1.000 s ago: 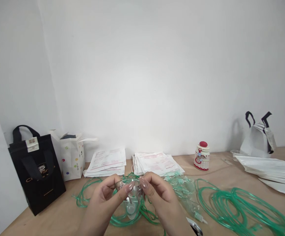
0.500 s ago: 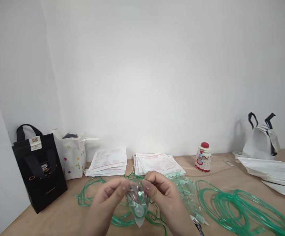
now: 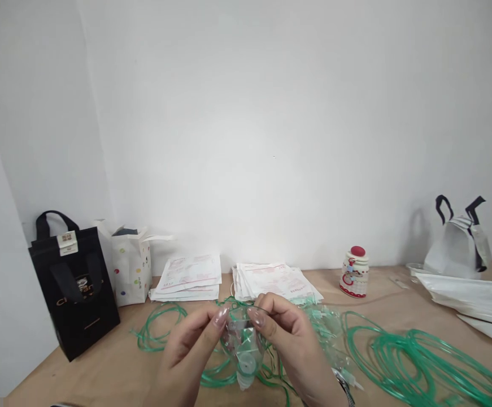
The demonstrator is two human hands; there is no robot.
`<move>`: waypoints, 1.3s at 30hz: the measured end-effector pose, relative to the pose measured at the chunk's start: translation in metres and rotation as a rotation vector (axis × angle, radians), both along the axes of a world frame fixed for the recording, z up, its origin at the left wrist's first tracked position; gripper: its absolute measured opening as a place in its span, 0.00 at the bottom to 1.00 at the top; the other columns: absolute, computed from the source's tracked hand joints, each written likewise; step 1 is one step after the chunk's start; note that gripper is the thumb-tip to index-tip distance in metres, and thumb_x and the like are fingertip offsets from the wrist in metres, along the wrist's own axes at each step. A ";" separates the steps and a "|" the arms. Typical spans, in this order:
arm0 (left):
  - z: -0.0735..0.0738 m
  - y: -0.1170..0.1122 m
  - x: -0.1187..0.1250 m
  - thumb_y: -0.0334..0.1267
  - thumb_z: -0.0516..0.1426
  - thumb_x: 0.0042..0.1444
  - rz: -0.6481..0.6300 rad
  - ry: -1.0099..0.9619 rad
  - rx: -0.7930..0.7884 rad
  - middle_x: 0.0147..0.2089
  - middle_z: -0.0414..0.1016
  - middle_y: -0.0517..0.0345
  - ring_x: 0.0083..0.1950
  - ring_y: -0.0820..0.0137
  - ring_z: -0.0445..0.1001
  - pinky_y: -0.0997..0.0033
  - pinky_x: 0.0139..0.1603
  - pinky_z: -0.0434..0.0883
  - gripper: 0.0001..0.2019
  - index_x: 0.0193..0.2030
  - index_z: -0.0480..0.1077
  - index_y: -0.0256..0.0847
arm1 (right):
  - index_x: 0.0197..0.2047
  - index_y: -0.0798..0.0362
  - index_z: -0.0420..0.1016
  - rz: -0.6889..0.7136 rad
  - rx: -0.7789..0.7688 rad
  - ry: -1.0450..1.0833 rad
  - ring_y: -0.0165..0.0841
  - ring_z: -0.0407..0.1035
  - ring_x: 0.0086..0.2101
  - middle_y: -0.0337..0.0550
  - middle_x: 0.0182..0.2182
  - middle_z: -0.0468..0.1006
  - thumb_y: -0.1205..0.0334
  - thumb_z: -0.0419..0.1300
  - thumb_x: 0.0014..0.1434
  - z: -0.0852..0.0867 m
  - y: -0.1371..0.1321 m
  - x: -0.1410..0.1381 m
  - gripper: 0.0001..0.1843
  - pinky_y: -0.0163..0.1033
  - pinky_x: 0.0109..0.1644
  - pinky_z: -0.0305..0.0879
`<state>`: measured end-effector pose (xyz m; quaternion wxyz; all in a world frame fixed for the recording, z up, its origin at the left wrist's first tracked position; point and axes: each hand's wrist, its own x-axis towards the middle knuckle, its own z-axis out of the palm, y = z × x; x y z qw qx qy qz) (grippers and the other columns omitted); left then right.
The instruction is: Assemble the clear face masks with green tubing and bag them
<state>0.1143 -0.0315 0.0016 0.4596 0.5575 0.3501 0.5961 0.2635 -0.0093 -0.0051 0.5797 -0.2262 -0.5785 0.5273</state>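
A clear, green-tinted oxygen mask (image 3: 246, 353) hangs between my two hands at the bottom middle, its narrow end pointing down. My left hand (image 3: 195, 347) pinches the upper left edge between thumb and fingers. On the opposite edge, the thumb and fingers of my right hand (image 3: 290, 339) are closed in the same way. Thin green tubing (image 3: 218, 377) lies in loops on the table below and behind the mask. Just beyond my right hand is a pile of clear masks (image 3: 328, 328), partly hidden by that hand. A bracelet or watch shows at my right wrist.
Coiled green tubing (image 3: 423, 362) spreads over the right side. Flat printed packets (image 3: 190, 277) and a second packet stack (image 3: 271, 281) lie near the wall. A black bag (image 3: 76, 294), dotted paper bag (image 3: 131, 271), red-topped jar (image 3: 355, 274), white sheets (image 3: 474, 299) and white bag (image 3: 451, 246) stand around.
The mask has shifted slightly right with both hands, and my thumbs sit a little differently on its edge. The whole view has also moved a little, so the surroundings appear farther right.
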 end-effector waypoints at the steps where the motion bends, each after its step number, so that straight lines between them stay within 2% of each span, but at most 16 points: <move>1: 0.001 -0.001 0.001 0.44 0.58 0.49 -0.002 0.010 0.005 0.25 0.71 0.59 0.32 0.68 0.67 0.75 0.35 0.65 0.09 0.27 0.74 0.41 | 0.20 0.53 0.62 -0.014 0.004 -0.013 0.26 0.54 0.22 0.33 0.18 0.61 0.53 0.62 0.50 -0.001 0.000 0.000 0.17 0.33 0.26 0.52; 5: 0.002 -0.004 0.004 0.43 0.58 0.50 0.037 -0.004 0.049 0.24 0.68 0.60 0.30 0.69 0.66 0.76 0.32 0.65 0.10 0.22 0.71 0.40 | 0.20 0.54 0.61 -0.080 0.016 -0.065 0.26 0.54 0.23 0.33 0.19 0.61 0.52 0.62 0.50 -0.003 0.000 0.000 0.18 0.33 0.27 0.52; 12: 0.002 -0.006 0.005 0.43 0.58 0.50 0.071 0.044 0.076 0.25 0.69 0.57 0.31 0.66 0.66 0.73 0.33 0.64 0.10 0.24 0.73 0.40 | 0.20 0.52 0.60 -0.166 0.072 -0.169 0.28 0.52 0.24 0.33 0.20 0.58 0.53 0.62 0.51 -0.006 -0.001 0.001 0.18 0.34 0.28 0.50; 18: 0.001 -0.007 0.009 0.44 0.57 0.50 0.093 0.029 0.072 0.24 0.67 0.59 0.30 0.67 0.64 0.75 0.33 0.63 0.11 0.23 0.70 0.41 | 0.20 0.52 0.59 -0.172 0.073 -0.152 0.27 0.51 0.24 0.32 0.20 0.57 0.54 0.62 0.50 -0.006 -0.001 0.002 0.18 0.34 0.28 0.49; 20: 0.000 -0.006 0.009 0.44 0.57 0.50 0.087 0.023 0.075 0.24 0.66 0.60 0.30 0.68 0.64 0.75 0.32 0.63 0.11 0.22 0.69 0.41 | 0.20 0.52 0.59 -0.130 0.046 -0.109 0.27 0.51 0.23 0.32 0.19 0.57 0.54 0.63 0.50 -0.003 -0.002 0.002 0.19 0.33 0.27 0.49; 25: -0.003 -0.003 0.007 0.45 0.58 0.49 0.057 0.008 0.036 0.22 0.62 0.61 0.27 0.70 0.60 0.75 0.29 0.61 0.12 0.21 0.68 0.40 | 0.22 0.54 0.64 0.096 -0.049 0.019 0.26 0.53 0.23 0.34 0.20 0.60 0.51 0.61 0.51 0.002 -0.003 0.001 0.17 0.33 0.27 0.49; 31: -0.011 0.006 0.014 0.46 0.61 0.45 -0.079 -0.214 -0.067 0.23 0.64 0.60 0.28 0.71 0.60 0.74 0.30 0.60 0.14 0.21 0.69 0.37 | 0.21 0.54 0.65 0.282 -0.193 0.303 0.26 0.51 0.22 0.34 0.19 0.61 0.56 0.66 0.46 -0.003 -0.002 -0.006 0.15 0.33 0.27 0.49; 35: -0.016 0.009 0.017 0.45 0.63 0.43 -0.170 -0.300 -0.112 0.22 0.64 0.60 0.27 0.72 0.60 0.73 0.31 0.61 0.13 0.20 0.69 0.38 | 0.19 0.54 0.64 0.326 -0.260 0.343 0.26 0.51 0.20 0.33 0.18 0.60 0.56 0.69 0.40 -0.006 -0.003 -0.009 0.17 0.33 0.26 0.49; 39: -0.012 0.005 0.013 0.47 0.63 0.42 -0.191 -0.269 -0.121 0.22 0.65 0.60 0.28 0.71 0.61 0.74 0.30 0.61 0.13 0.20 0.71 0.38 | 0.19 0.54 0.65 0.245 -0.205 0.281 0.27 0.53 0.22 0.34 0.18 0.61 0.56 0.67 0.44 -0.001 -0.009 -0.005 0.16 0.33 0.27 0.50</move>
